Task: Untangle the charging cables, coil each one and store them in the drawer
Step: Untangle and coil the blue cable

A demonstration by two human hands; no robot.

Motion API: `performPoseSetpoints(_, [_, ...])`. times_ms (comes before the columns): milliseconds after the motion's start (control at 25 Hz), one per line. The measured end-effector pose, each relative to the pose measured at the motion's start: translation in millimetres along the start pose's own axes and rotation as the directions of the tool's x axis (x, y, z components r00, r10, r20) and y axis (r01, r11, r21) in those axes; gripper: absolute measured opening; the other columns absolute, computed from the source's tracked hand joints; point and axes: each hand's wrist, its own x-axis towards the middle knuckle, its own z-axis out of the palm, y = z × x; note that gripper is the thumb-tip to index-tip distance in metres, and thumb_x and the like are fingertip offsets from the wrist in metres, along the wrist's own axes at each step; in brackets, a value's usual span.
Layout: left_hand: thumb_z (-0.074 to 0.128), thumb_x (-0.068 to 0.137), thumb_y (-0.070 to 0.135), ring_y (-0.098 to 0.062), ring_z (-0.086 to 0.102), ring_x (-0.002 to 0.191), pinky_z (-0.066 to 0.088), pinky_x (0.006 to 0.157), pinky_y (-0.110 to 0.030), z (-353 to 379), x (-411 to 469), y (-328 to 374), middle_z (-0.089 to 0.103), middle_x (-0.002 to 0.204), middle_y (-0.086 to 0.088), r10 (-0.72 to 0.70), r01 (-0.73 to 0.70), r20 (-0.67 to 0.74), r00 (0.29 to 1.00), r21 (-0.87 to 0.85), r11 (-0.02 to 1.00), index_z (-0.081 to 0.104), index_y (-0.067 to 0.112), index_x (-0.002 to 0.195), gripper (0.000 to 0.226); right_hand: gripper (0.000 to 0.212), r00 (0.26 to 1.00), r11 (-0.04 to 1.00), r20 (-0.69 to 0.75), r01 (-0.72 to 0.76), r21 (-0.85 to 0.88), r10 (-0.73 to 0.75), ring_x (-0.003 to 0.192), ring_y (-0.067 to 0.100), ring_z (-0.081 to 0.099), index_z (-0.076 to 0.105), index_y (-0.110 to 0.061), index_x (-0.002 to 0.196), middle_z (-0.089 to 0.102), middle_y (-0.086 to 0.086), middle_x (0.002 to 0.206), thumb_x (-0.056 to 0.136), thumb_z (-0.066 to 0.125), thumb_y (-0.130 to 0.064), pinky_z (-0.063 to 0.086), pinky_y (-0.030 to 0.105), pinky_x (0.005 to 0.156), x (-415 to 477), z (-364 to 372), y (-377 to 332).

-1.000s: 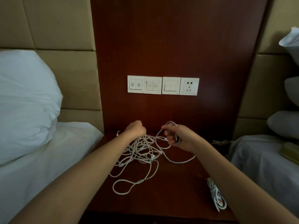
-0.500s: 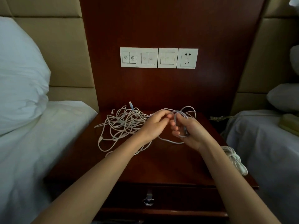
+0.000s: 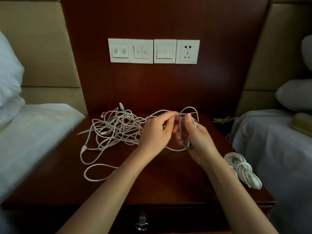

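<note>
While my right hand point(image 3: 196, 137) grips the forming coil point(image 3: 187, 125) and my left hand point(image 3: 157, 132) pinches its feeding strand, the tangle point(image 3: 116, 129) lies on the desk point(image 3: 160, 183), so coiling likely next requires freeing slack.

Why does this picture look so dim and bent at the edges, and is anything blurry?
Head view: the room light is low, so the dark nightstand swallows detail. The wide lens bows the wall panels outward. The right hand and left hand are slightly motion-smeared around the cable loop. The cable tangle stays fairly sharp. A soft sheen shows under the switch plates.
</note>
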Motion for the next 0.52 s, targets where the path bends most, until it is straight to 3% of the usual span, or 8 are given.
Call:
performPoseSetpoints(80, [0.047,0.096,0.022,-0.006,0.063,0.100,0.050,0.087,-0.027,-0.6,1.4,1.7,0.069,0.111,0.007,-0.002,-0.001,0.068,0.998,0.041,0.999,0.061,0.022,0.124,0.031,0.042,0.995,0.998,-0.093,-0.020,0.067,0.026,0.052,0.011,0.052,0.062,-0.008,0.083,0.059,0.006,0.066,0.101,0.033,-0.033,0.044,0.023,0.052,2.1,-1.1,5.0])
performPoseSetpoints(240, [0.044,0.097,0.009,0.004,0.056,0.060,0.043,0.062,-0.017,-5.3,-2.1,9.9,0.061,0.066,0.013,-0.036,0.092,0.208,0.977,-0.266,0.960,0.049,0.024,0.123,0.030,0.041,0.994,0.945,-0.099,-0.020,0.327,0.055,0.067,0.011,0.059,0.061,-0.016,0.100,0.063,0.005,0.080,0.101,0.026,-0.037,0.051,0.023,0.065,9.1,-2.4,1.0])
performPoseSetpoints(360, [0.042,0.097,0.007,-0.002,0.054,0.054,0.046,0.059,-0.026,-6.3,-11.1,12.5,0.057,0.065,0.008,0.048,0.029,0.282,0.958,-0.263,0.964,0.043,0.025,0.109,0.022,0.043,0.995,0.873,-0.073,-0.029,0.486,0.073,0.091,0.012,0.066,0.059,-0.022,0.107,0.069,-0.001,0.099,0.101,0.020,-0.042,0.050,0.035,0.086,11.2,-8.5,-1.7])
performPoseSetpoints(440, [0.044,0.096,0.010,-0.006,0.058,0.057,0.051,0.063,-0.031,-8.6,-14.4,6.5,0.057,0.064,0.008,0.061,0.008,0.293,0.954,-0.227,0.974,0.044,0.029,0.110,0.023,0.045,0.994,0.831,-0.052,-0.055,0.553,0.100,0.090,0.012,0.068,0.058,-0.022,0.108,0.072,-0.004,0.097,0.101,0.019,-0.043,0.050,0.039,0.086,10.2,-7.5,-0.6])
performPoseSetpoints(520, [0.047,0.094,0.015,-0.010,0.059,0.060,0.050,0.065,-0.034,-14.0,-16.7,0.1,0.058,0.065,0.008,0.092,-0.036,0.397,0.913,-0.146,0.989,0.039,0.035,0.122,0.035,0.046,0.989,0.776,-0.069,-0.056,0.628,0.127,0.079,0.011,0.071,0.059,-0.020,0.104,0.074,-0.002,0.084,0.101,0.020,-0.043,0.056,0.038,0.075,10.5,-4.0,0.9])
